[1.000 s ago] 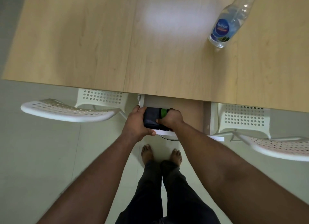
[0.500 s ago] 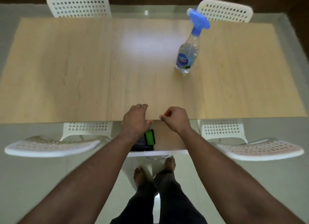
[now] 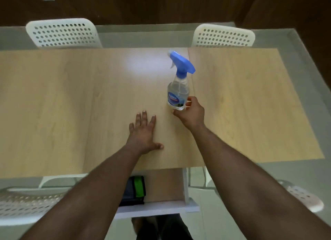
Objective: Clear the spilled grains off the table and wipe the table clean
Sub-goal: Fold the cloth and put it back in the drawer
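Left hand (image 3: pixel 143 132) lies flat on the table (image 3: pixel 53 105), palm down, fingers straight and spread, thumb out to the right; it grasps nothing. Its forearm runs in from the lower left of the frame.

Right hand (image 3: pixel 190 114) is at the base of the spray bottle (image 3: pixel 178 93), just right of frame centre. Fingers curl around the bottle's lower right side and the thumb sits under its near edge. Cannot tell whether the grip is fully closed or just making contact. Right forearm comes in from the lower right.

Counts: one spray bottle, clear body, blue trigger head, upright on the tabletop with the nozzle toward upper left. Two hands. Four white perforated chairs: two at the far edge, upper-left chair (image 3: pixel 62 33) and upper-right chair (image 3: pixel 223 36), and two at the near edge, lower-left chair (image 3: pixel 26 202) and lower-right chair (image 3: pixel 304 198), both partly cut off by the arms.

No grains can be made out on the wood surface; a bright light glare sits near top centre.

Below the near table edge, an open drawer (image 3: pixel 166 184) at bottom centre holds a dark folded cloth with a green stripe (image 3: pixel 136 189), partly hidden by the left forearm.
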{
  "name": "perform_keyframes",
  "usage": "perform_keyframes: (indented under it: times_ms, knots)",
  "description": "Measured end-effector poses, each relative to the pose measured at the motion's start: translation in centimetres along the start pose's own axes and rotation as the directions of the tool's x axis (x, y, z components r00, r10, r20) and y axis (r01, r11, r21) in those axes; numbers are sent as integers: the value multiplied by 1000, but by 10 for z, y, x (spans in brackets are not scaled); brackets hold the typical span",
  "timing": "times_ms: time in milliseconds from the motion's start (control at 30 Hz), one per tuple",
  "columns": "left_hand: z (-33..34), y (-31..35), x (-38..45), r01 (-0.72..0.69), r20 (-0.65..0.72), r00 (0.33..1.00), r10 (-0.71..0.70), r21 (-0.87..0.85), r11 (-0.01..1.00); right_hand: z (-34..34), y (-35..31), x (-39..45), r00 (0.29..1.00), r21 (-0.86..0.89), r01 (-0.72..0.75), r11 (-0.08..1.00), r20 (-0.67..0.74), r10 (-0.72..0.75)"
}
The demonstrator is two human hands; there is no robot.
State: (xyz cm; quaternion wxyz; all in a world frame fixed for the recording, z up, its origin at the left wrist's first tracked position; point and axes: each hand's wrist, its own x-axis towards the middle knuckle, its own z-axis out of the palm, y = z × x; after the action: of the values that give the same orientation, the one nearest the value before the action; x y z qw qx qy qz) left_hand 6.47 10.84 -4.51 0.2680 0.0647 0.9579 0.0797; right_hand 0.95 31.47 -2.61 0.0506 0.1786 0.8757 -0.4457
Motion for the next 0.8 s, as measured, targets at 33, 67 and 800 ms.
perform_keyframes:
  times_ms: [33,67,800]
  knots:
    - [0,0,5,-6,23,1000,6,6,1000,1,-1,6,999,21,42,999,6,-42]
    - [-1,-1,9,-7,42,999,6,8,1000,2,-1,11,997,43,76,996,5,-76]
    - [18,6,-10,48,-16,999,-48,-25,999,9,21,-43,996,142,83,986,1,-84]
